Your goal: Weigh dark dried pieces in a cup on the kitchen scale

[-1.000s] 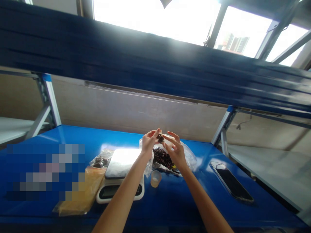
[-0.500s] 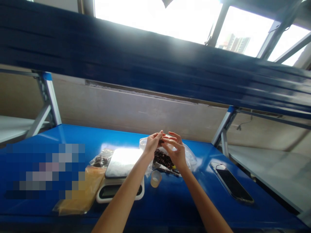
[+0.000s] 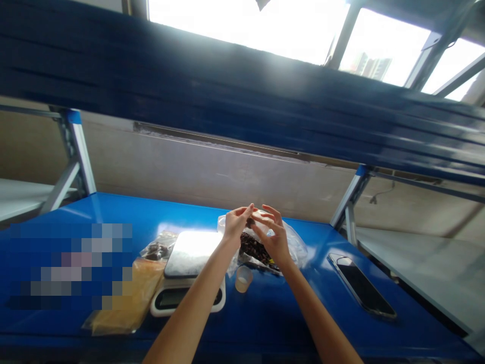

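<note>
Both hands meet above an open clear plastic bag (image 3: 297, 247) filled with small dark brown pieces (image 3: 254, 247). My left hand (image 3: 237, 223) is closed, its thumb and fingertips pinching a small dark thing (image 3: 250, 222) whose kind is too small to make out. From the other side, my right hand (image 3: 276, 233) has its thumb and index finger curled against the same thing, the other fingers raised. Just below the bag stands a small translucent cup (image 3: 243, 279) with something pale in its bottom. To the left is a white kitchen scale (image 3: 189, 255), partly behind my left forearm.
Left of the scale lie a yellowish plastic packet (image 3: 129, 303) and a clear bag with dark contents (image 3: 159, 247). A smartphone (image 3: 361, 285) lies to the right on the blue table (image 3: 295, 318). A blue shelf beam (image 3: 227, 91) crosses above, with metal posts at both sides.
My right thumb has shifted slightly, and more of the small dark thing shows between my fingertips. Both hands stay in nearly the same place above the bag.
</note>
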Tool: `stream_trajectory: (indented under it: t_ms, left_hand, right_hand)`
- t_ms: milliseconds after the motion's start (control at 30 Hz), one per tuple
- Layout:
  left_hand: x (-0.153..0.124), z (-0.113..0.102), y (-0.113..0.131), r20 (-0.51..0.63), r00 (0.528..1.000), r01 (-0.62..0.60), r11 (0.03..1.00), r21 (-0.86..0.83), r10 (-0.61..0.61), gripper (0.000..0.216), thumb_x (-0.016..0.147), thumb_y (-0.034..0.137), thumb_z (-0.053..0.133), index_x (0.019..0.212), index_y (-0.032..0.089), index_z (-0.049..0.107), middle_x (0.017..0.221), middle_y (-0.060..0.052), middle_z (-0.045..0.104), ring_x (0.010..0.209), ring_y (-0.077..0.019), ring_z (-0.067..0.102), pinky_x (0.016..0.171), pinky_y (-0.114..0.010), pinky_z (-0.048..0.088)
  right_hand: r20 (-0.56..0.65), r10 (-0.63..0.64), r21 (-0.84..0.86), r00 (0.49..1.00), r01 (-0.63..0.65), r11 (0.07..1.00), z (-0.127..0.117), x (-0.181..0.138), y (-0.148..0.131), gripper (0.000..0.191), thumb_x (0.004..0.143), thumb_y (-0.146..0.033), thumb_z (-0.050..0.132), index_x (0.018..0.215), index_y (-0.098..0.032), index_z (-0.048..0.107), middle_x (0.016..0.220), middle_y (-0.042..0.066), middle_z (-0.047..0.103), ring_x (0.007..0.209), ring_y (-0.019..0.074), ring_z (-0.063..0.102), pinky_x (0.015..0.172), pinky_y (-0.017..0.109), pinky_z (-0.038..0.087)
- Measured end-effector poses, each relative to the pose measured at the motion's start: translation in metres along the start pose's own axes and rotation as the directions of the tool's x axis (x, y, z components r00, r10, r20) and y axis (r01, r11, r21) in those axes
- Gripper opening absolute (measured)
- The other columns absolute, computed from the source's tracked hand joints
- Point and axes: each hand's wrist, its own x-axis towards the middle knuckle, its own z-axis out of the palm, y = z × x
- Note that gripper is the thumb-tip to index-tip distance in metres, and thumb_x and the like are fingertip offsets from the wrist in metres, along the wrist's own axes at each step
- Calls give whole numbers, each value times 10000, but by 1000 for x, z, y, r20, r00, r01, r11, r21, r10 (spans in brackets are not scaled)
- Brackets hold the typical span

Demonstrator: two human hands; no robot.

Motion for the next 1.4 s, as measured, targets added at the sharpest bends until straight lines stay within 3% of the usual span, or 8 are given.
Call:
stream_trajectory:
  t_ms: [367, 667, 933, 1233, 1400]
  left_hand:
    - [0, 2, -1, -70, 997, 11, 1000, -2, -11, 259, 616, 383, 725, 658, 128, 739, 618, -57, 678, 541, -115, 576, 500, -205, 413]
    - [0, -1, 4, -94, 995, 17, 1000, -1, -17, 258, 594, 385, 746, 659, 135, 740, 608, -49, 677, 508, -109, 562, 465, -202, 406]
    - [-2, -1, 11, 3, 996, 94, 994, -54, -94, 418, 522, 478, 805, 745, 129, 750, 655, -53, 685, 499, -74, 537, 478, -185, 397]
    - [0, -3, 7, 109, 992, 66, 996, -68, -58, 355, 525, 354, 826, 796, 135, 758, 786, -84, 723, 673, -129, 621, 628, -228, 474]
    - [1, -4, 10, 152, 984, 101, 991, -82, -88, 317, 518, 312, 822, 773, 135, 759, 720, -71, 721, 586, -111, 604, 612, -236, 486]
  right_hand:
    - [-44, -57, -15, 997, 56, 998, -1, -1, 2, 119, 754, -289, 718, 871, -294, 742, 1201, 60, 561, 935, 188, 595, 853, 400, 510]
    - [1, -61, 17, 998, 61, 998, 1, -2, -3, 194, 792, -299, 673, 980, -293, 721, 1220, 75, 557, 960, 196, 604, 848, 398, 517]
    - [-127, -78, -81, 989, 68, 994, 0, -2, -3, 188, 743, -329, 725, 923, -275, 730, 1102, 73, 603, 939, 207, 610, 831, 399, 514]
    - [-237, 22, -75, 971, -41, 996, -4, 3, 1, 164, 698, -386, 747, 765, -239, 721, 996, 67, 620, 931, 219, 607, 825, 407, 494]
    - [-219, 58, -13, 974, -62, 998, -4, 3, 2, 190, 705, -392, 741, 815, -238, 732, 1059, 83, 596, 938, 217, 611, 782, 380, 507]
